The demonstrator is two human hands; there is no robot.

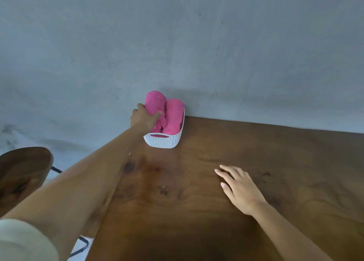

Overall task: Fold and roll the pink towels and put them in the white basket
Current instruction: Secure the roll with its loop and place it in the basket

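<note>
A: Head view: left hand (144,118)?
B: Grips a pink towel roll (155,101) in the white basket (163,141); second roll (173,115) lies at its thumb side.
A: Right hand (239,188)?
B: Flat on the desk (197,211), fingers spread, well apart from the basket.

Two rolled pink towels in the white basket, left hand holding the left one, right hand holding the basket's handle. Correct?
Not quite. The head view shows the right hand lying open on the wooden table, apart from the white basket. The rest holds: the right towel and left towel sit rolled inside, the left hand holding the left one.
</note>
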